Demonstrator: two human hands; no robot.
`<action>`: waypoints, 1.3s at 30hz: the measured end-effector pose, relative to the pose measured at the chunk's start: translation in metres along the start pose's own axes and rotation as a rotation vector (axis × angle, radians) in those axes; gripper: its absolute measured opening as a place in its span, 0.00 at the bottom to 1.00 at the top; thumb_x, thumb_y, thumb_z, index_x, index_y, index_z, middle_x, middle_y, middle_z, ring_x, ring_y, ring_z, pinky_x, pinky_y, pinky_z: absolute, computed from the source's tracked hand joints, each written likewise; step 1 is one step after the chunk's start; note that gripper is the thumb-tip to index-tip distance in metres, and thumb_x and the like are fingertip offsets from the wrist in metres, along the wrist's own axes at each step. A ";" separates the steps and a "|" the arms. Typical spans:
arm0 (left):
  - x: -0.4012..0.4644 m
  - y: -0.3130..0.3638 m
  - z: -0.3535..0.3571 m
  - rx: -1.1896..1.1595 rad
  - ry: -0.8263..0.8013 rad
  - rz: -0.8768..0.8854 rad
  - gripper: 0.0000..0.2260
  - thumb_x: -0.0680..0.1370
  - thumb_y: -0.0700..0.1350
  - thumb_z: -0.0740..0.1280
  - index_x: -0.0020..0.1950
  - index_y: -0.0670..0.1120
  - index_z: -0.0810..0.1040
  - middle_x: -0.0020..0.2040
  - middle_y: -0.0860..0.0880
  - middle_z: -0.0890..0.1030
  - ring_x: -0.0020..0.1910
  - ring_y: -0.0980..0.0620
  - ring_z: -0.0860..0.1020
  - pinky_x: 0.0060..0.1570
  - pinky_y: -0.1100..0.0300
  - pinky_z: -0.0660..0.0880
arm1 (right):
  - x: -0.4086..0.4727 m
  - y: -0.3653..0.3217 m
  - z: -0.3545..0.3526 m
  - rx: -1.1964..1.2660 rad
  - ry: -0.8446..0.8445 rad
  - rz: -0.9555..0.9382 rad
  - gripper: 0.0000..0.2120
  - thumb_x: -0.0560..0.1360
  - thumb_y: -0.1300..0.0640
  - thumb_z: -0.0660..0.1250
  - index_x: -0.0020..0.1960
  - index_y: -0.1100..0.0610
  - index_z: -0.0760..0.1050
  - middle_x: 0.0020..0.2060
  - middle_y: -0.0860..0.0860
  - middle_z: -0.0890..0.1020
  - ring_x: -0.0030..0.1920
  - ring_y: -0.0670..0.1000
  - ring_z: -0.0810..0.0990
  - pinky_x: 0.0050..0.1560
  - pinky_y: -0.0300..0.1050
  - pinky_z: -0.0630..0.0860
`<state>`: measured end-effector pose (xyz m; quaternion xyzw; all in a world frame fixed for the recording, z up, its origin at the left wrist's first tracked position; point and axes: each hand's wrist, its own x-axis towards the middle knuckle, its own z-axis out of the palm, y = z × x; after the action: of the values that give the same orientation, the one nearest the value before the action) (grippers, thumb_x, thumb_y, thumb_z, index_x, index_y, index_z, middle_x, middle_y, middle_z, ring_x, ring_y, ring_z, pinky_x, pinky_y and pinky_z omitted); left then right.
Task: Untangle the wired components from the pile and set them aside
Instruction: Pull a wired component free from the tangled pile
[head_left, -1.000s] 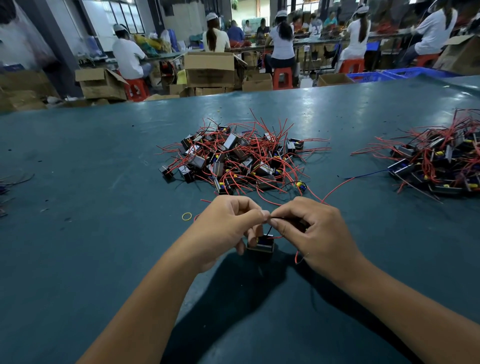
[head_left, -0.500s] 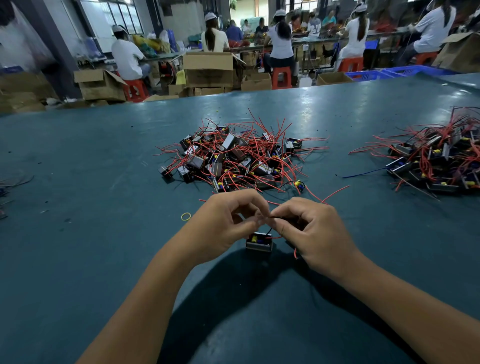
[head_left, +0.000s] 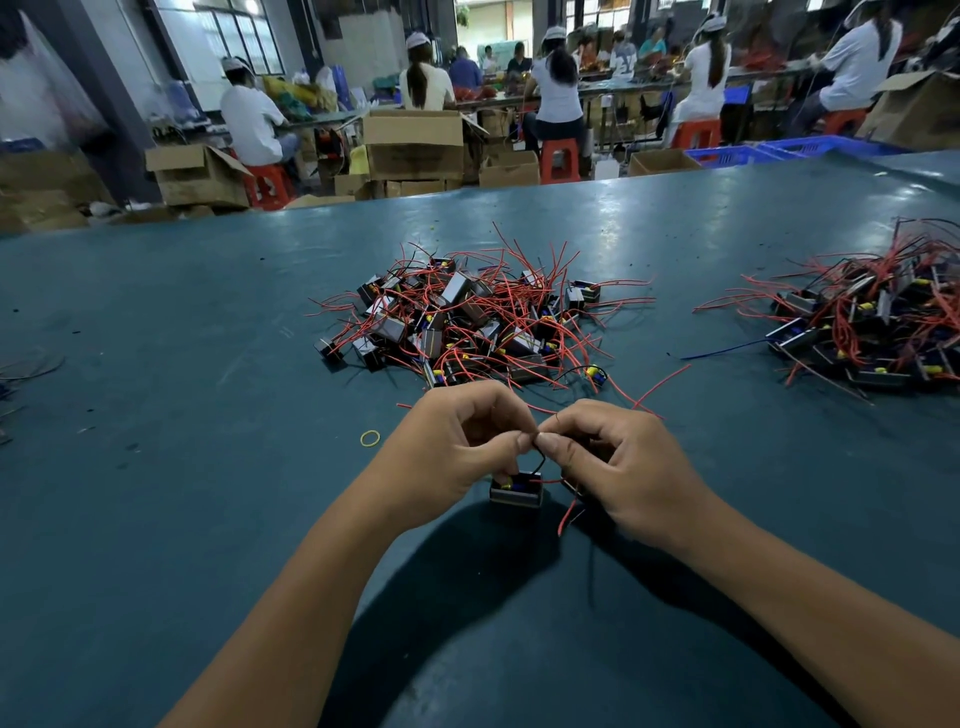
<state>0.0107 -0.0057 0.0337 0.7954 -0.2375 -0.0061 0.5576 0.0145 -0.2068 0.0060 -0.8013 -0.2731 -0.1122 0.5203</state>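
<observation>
A tangled pile (head_left: 467, 319) of small black box components with red wires lies in the middle of the green table (head_left: 156, 415). A second heap (head_left: 872, 322) sits at the right edge. One small component (head_left: 516, 490) hangs just above the table below my hands. My left hand (head_left: 452, 452) and my right hand (head_left: 618, 462) meet fingertip to fingertip, both pinching its thin black wire. A red wire end (head_left: 567, 514) dangles below my right hand. My curled fingers hide the rest of the wires.
A yellow rubber band (head_left: 370, 438) lies on the table left of my left hand. A loose blue wire (head_left: 722, 351) runs out from the right heap. Beyond the far table edge stand cardboard boxes (head_left: 413, 143), red stools and seated workers.
My hands have stayed together and shifted only slightly. The long red wire that trailed right from my right hand now lies loose on the table behind it.
</observation>
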 end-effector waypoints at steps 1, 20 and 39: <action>0.000 0.000 0.000 -0.002 0.006 -0.002 0.04 0.78 0.35 0.70 0.47 0.44 0.81 0.36 0.50 0.81 0.34 0.53 0.80 0.38 0.61 0.78 | 0.000 0.001 0.000 -0.008 -0.001 -0.005 0.07 0.76 0.51 0.67 0.47 0.50 0.83 0.39 0.42 0.82 0.40 0.45 0.79 0.41 0.39 0.74; 0.001 0.000 0.012 -0.209 0.016 -0.164 0.09 0.77 0.29 0.66 0.53 0.39 0.80 0.44 0.46 0.82 0.38 0.49 0.78 0.41 0.59 0.78 | 0.000 0.008 -0.008 0.201 -0.090 0.056 0.03 0.79 0.57 0.67 0.46 0.51 0.75 0.33 0.41 0.76 0.34 0.40 0.73 0.38 0.33 0.70; 0.005 -0.011 0.028 -0.189 0.071 -0.136 0.12 0.73 0.45 0.73 0.48 0.37 0.79 0.36 0.45 0.80 0.34 0.49 0.77 0.33 0.60 0.77 | -0.001 0.005 -0.005 0.257 -0.071 0.115 0.03 0.74 0.56 0.71 0.42 0.53 0.79 0.32 0.47 0.79 0.33 0.44 0.75 0.36 0.39 0.72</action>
<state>0.0111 -0.0291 0.0146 0.7532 -0.1616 -0.0379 0.6365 0.0166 -0.2135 0.0042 -0.7459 -0.2568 -0.0178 0.6143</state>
